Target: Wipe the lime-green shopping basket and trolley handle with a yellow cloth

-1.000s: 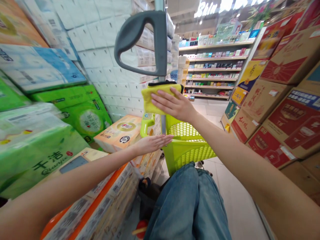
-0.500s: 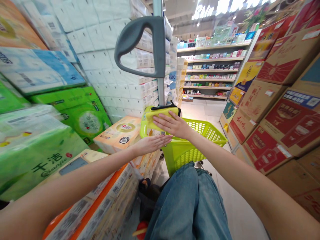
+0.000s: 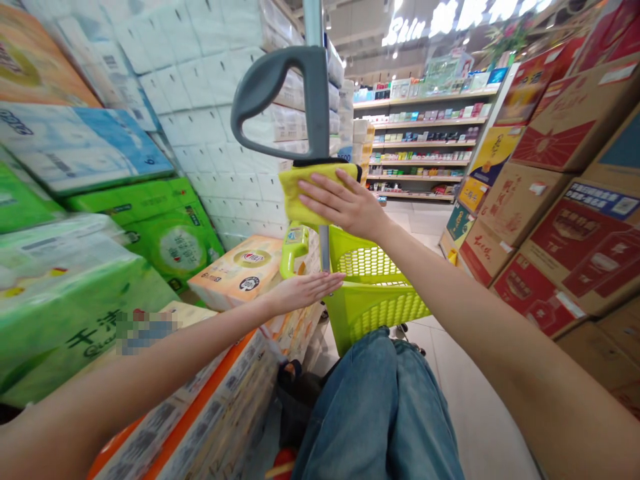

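While the right hand [image 3: 345, 203] lies flat on the yellow cloth [image 3: 300, 197], its fingers are stretched out and slightly spread, not curled. The palm presses the cloth against the metal pole [image 3: 325, 248] directly under the grey handle [image 3: 277, 87]. Thumb: cannot be made out. The cloth is folded around the pole, its top edge touching the base of the handle, with a dark band along that edge.

Left hand [image 3: 305, 290] sits lower, flat, fingers straight and together, holding nothing. Its fingertips reach the pole just above the rim of the green basket [image 3: 380, 303]; contact with the pole cannot be confirmed.

Count: two hands, both of the one person; one cloth; one grey handle; one pole; one green basket, with one green side grip [image 3: 293, 250] below the cloth. One orange tissue pack [image 3: 240, 267] lies just beside the left wrist, on top of other stacked packs. Red cartons [image 3: 575, 233] stand stacked on the right side, well apart from both hands.
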Demonstrator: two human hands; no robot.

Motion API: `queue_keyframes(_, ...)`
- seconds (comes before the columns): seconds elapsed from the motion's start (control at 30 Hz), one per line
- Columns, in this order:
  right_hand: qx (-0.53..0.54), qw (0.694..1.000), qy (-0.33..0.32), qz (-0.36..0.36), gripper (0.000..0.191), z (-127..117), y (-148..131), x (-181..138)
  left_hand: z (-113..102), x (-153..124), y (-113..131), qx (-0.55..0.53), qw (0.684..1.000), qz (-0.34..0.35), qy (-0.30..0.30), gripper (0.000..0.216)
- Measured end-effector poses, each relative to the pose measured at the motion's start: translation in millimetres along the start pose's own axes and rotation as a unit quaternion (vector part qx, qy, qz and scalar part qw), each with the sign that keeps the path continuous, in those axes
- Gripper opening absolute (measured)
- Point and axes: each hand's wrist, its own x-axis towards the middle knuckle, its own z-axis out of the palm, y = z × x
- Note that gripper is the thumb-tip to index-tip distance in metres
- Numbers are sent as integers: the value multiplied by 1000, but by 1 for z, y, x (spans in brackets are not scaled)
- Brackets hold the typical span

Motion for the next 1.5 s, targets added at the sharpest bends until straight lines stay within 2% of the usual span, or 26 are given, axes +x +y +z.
queue_keyframes(0.1, 18, 1000, 2, 25, 57, 0, -1, 2, 1, 0, 1, 11, 1000, -1, 4, 57)
queue_keyframes(0.23, 35, 998, -16, 42, 63, 11, -25, -22, 2, 0, 1, 25, 1000, 2, 16, 55)
queue_keyframes(0.4, 38, 998, -40, -6, 62, 28, -62, -61, 8, -3, 3, 0, 1000, 6, 25, 53)
queue_keyframes(0.5, 15, 998, -45, -32, 55, 29, -69, -70, 11, -4, 4, -12, 1000, 5, 20, 54)
queue_keyframes(0.63, -4, 996, -60, -65, 57, 19, -50, -55, 7, -2, 3, -4, 1000, -3, 12, 55)
queue_keyframes(0.73, 13, 998, -57, -27, 66, 7, -23, -30, 3, -1, 1, 11, 1000, 1, 6, 55)
queue_keyframes(0.83, 40, 999, -34, 16, 65, -2, 0, -5, 1, -1, 0, 32, 999, 7, 8, 55)
queue_keyframes(0.93, 53, 998, -19, 31, 62, -5, 7, 6, 2, -1, 0, 28, 999, 6, 20, 55)
queue_keyframes(1.1, 30, 999, -16, 42, 63, 7, -18, -14, 3, -1, 1, 10, 1000, 0, 17, 59)
queue_keyframes(1.33, 7, 998, -52, -27, 56, 29, -69, -68, 9, -4, 3, -35, 999, -1, 12, 59)
queue_keyframes(1.43, -14, 998, -52, -42, 51, 29, -75, -74, 10, -5, 4, -47, 999, -4, 5, 60)
queue_keyframes(1.5, -20, 997, -53, -50, 52, 27, -69, -70, 9, -4, 3, -31, 999, -3, 13, 57)
